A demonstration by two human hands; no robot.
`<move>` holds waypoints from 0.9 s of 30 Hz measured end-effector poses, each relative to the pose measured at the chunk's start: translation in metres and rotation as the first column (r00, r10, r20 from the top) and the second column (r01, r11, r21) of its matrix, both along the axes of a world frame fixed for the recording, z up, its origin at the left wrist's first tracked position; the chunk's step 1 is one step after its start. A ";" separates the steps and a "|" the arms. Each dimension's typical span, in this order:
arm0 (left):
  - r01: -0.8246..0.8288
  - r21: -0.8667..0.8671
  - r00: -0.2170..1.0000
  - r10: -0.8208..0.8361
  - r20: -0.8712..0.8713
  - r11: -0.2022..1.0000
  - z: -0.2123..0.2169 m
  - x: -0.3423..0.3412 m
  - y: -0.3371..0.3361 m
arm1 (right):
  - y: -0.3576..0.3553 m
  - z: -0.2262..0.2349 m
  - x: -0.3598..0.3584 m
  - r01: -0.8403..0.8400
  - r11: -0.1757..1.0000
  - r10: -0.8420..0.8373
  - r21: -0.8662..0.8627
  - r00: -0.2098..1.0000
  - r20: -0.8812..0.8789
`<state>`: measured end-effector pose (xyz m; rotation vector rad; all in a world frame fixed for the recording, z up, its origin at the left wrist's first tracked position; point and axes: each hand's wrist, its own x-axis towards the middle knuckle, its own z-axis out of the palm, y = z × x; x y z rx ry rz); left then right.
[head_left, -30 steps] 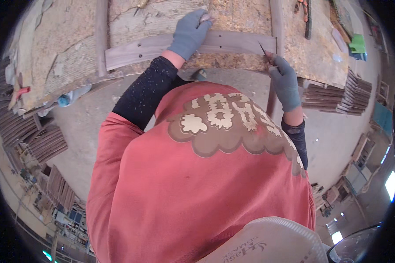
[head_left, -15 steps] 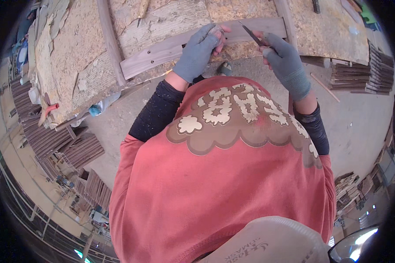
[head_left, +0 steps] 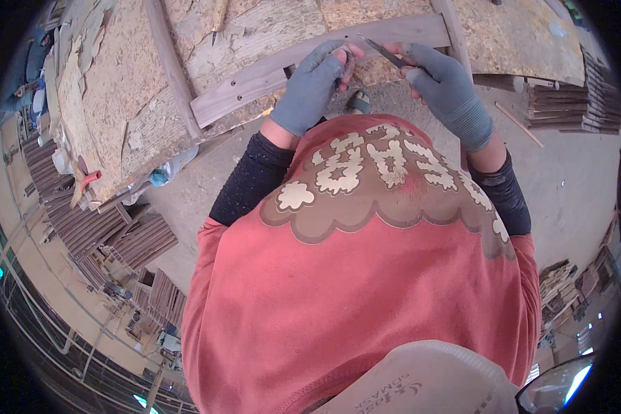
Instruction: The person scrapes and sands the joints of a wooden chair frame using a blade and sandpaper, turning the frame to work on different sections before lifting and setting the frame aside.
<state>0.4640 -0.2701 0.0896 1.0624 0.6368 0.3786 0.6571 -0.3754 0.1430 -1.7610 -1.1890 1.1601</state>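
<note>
Above the near edge of the desk [head_left: 131, 76], a slim dark blade [head_left: 383, 52]
Fingers of the right hand [head_left: 443, 86] pinch it; those of the left hand [head_left: 310, 90] curl, contents unclear. Probably light, stiff, sharp: best gripped away from the tip.

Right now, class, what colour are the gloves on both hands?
Blue-grey gloves, clearest in head view.

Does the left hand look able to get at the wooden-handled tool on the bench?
Likely yes: the tool lies on the bench beyond the board, and only that low board seems to lie between it and the left hand. The hand is curled, though; whether it holds something is unclear.
</note>
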 end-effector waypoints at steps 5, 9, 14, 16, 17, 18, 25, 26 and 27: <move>-0.018 -0.019 0.997 0.019 0.076 1.000 -0.013 0.000 0.000 | -0.001 0.000 0.000 -0.014 0.999 0.013 0.030 0.999 0.031; -0.035 -0.038 0.992 0.039 0.117 0.999 -0.014 0.001 -0.001 | -0.002 0.005 0.001 -0.031 0.999 0.030 -0.040 0.999 -0.010; -0.021 -0.053 0.980 0.032 0.199 0.998 -0.015 0.002 -0.002 | -0.001 0.003 0.003 -0.101 0.995 0.101 0.009 0.995 0.026; -0.003 -0.030 0.971 0.010 0.238 1.000 -0.014 0.002 -0.003 | -0.001 0.005 0.002 -0.119 0.991 0.117 0.066 0.992 0.040; -0.025 -0.056 0.979 0.036 0.201 0.998 -0.012 0.002 -0.005 | 0.001 0.008 0.001 -0.141 0.989 0.139 0.036 0.989 0.040; -0.048 -0.082 0.985 0.061 0.164 0.995 -0.010 0.002 -0.005 | 0.002 0.010 0.001 -0.162 0.987 0.162 0.005 0.986 0.040; -0.054 -0.100 0.990 0.066 0.126 0.994 -0.016 0.001 -0.005 | 0.001 -0.001 0.000 -0.201 0.966 0.188 0.163 0.978 0.095; -0.042 -0.082 0.990 0.053 0.129 0.996 -0.016 0.000 -0.005 | 0.001 0.006 -0.001 -0.193 0.975 0.185 0.108 0.980 0.075; -0.031 -0.064 0.991 0.039 0.131 0.997 -0.016 -0.001 -0.004 | 0.002 0.009 -0.001 -0.184 0.981 0.181 0.053 0.982 0.055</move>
